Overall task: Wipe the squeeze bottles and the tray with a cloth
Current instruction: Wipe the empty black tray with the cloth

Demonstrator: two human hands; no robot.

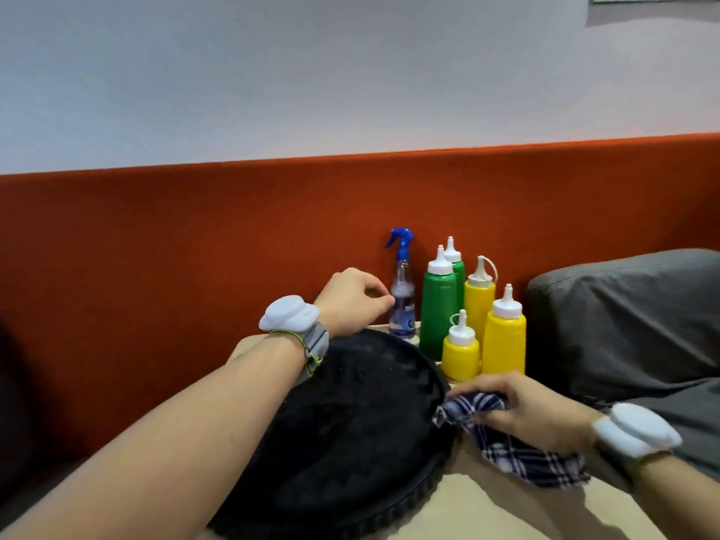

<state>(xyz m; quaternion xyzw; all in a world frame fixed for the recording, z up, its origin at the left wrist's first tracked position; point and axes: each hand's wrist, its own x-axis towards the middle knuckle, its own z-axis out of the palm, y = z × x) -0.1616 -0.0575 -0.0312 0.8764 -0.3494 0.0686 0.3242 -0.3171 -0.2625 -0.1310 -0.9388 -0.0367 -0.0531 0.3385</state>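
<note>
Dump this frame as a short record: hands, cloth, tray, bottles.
left hand: fingertips at spray bottle, grip unclear
right hand: grips plaid cloth at tray's right rim
tray: black, round, on table; left forearm crosses over it
green squeeze bottles: two, upright, behind tray
yellow squeeze bottles: three, upright, one small

Eatery booth: orange padded bench back (195, 228), condiment squeeze bottles (502, 337), serving tray (350, 422).

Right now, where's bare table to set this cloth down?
The tan table strip nearest you, between the rim of the tray and the hanging cloth. Crowded at the back: spray bottle and five squeeze bottles stand packed together.
</note>
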